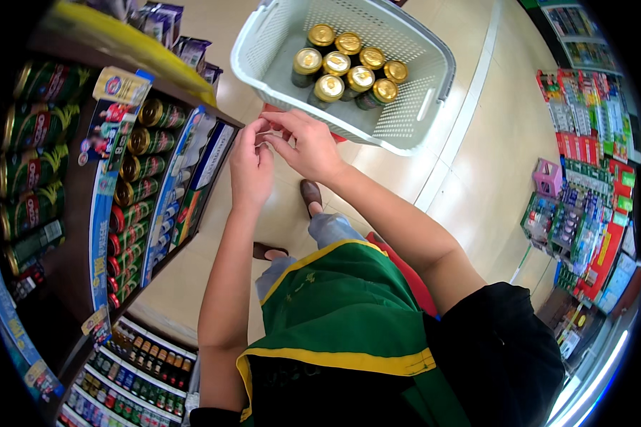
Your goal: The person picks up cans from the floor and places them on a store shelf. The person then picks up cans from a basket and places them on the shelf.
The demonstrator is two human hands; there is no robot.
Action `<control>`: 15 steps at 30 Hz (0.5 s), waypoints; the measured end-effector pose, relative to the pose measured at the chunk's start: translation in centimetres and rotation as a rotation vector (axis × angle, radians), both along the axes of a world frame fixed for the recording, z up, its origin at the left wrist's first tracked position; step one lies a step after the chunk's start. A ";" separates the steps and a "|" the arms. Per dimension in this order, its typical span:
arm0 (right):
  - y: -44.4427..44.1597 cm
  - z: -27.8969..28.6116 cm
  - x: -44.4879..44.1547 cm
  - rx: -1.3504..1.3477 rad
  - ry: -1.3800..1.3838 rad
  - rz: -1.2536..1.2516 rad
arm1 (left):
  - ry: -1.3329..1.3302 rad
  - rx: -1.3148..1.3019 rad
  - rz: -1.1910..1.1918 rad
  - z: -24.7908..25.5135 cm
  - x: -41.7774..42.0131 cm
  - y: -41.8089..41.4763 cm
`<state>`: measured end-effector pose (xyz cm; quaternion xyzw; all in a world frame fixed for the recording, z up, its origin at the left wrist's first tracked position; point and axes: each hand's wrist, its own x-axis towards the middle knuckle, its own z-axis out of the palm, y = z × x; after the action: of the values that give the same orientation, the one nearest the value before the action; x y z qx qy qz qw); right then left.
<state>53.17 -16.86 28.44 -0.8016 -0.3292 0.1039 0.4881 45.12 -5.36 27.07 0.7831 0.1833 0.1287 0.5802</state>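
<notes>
My left hand (252, 165) and my right hand (309, 144) come together just in front of the near rim of a light grey plastic basket (278, 101). Their fingers are bent and the fingertips nearly meet; whether something small is pinched between them cannot be made out. Inside the basket, several drink cans (336, 63) with gold tops stand upright in a loose cluster. Something red (337, 137) shows under the basket's near edge, partly hidden by my right hand.
To the left, a shelf unit holds green multipacks of cans (34, 165) and a row of cans lying on their sides (141, 168). Purple snack bags (192, 50) hang beyond it. Lower left are drink shelves (139, 368); at right, a packed counter display (582, 213).
</notes>
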 end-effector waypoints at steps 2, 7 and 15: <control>-1.5 0.5 1.0 -0.028 -0.025 -0.029 | -0.002 0.006 -0.028 0.3 1.4 -1.3; -5.2 1.0 3.5 -0.042 -0.050 -0.086 | 0.027 0.028 -0.170 0.9 4.4 -3.7; -9.4 0.0 6.7 -0.152 -0.030 -0.131 | 0.090 0.244 -0.303 1.3 8.5 -7.2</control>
<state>59.91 -26.22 28.48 -0.8576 -0.2743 0.0844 0.4269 53.61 -12.57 28.41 0.8711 0.0719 0.0260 0.4850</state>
